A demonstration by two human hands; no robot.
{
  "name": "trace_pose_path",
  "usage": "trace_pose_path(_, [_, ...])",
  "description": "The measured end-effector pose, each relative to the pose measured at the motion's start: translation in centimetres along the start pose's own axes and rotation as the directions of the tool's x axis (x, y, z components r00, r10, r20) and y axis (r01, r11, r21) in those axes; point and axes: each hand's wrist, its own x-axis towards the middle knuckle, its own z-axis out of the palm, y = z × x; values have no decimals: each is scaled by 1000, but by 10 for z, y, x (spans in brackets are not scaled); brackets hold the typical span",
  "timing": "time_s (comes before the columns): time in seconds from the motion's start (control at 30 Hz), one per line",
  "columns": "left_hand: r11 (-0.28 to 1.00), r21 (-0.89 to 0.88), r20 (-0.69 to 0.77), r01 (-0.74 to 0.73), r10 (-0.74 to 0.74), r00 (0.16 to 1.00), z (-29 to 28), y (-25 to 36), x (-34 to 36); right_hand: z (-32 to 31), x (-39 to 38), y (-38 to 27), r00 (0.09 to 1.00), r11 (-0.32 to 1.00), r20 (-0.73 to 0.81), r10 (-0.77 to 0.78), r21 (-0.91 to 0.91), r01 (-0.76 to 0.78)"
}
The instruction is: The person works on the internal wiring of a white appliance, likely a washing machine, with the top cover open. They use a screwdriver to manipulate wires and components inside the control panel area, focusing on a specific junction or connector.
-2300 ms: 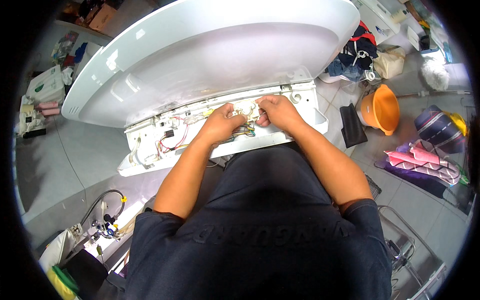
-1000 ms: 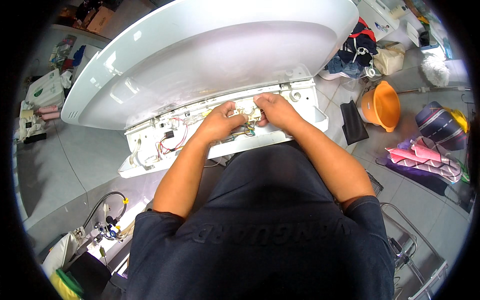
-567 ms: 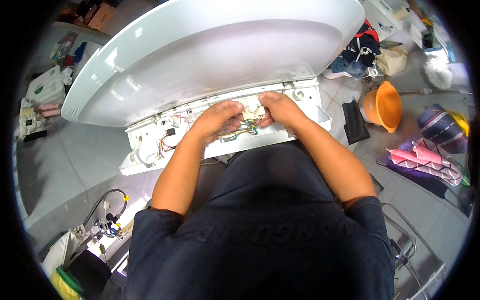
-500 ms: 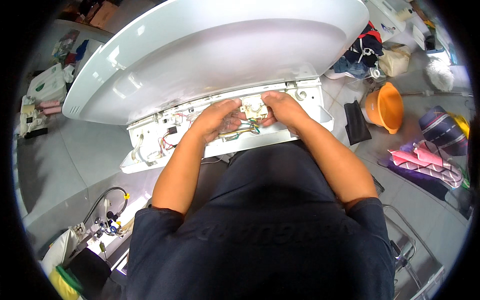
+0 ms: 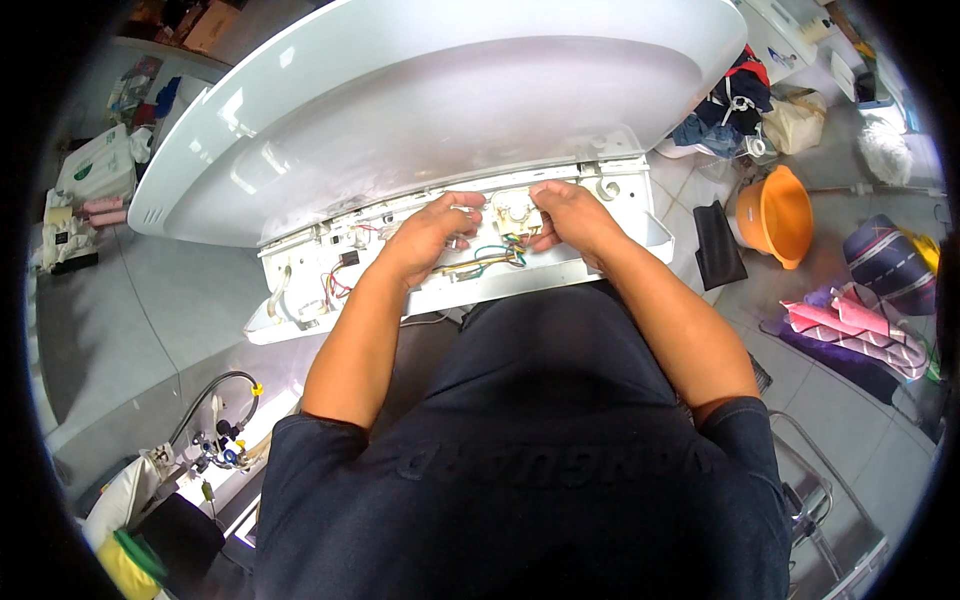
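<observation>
A white housing (image 5: 380, 285) lies open below a large raised white lid (image 5: 450, 90), with wires (image 5: 480, 262) and small parts inside. My right hand (image 5: 565, 220) is closed on a cream plastic component (image 5: 515, 208) that has coloured wires below it. My left hand (image 5: 435, 235) is just left of that component, apart from it, fingers curled and pinched on something small that I cannot make out. The undersides of both hands' fingers are partly hidden.
An orange bucket (image 5: 775, 215), a black folded item (image 5: 718, 245), rolled pink cloths (image 5: 850, 330) and piled clothes (image 5: 730, 100) are on the right. Hoses with valves (image 5: 225, 440) lie at lower left. A metal frame (image 5: 820, 480) stands at lower right.
My left hand has come off the component and shifted left and slightly up over the wiring. My right hand stays on the component, which now sits slightly further right in view.
</observation>
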Motion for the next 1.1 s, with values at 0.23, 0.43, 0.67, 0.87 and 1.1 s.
trace_pose_path(0.23, [650, 692, -39, -314, 469, 882, 31, 27, -22, 2, -5, -5, 1000, 1000, -15, -4, 19, 5])
trace_pose_path(0.43, [455, 774, 86, -441, 614, 784, 53, 38, -20, 0, -2, -1, 1000, 1000, -20, -4, 12, 4])
trace_pose_path(0.67, [412, 784, 118, -463, 634, 764, 58, 32, -9, -4, 8, 9, 1000, 999, -6, -18, 48, 18])
trace_pose_path(0.87, [327, 810, 168, -488, 667, 726, 60, 33, -9, -1, 6, 6, 999, 996, -19, -29, 78, 31])
trace_pose_path(1.1, [253, 866, 167, -432, 668, 725, 64, 32, -7, -2, 3, 2, 999, 996, 38, -7, 90, 3])
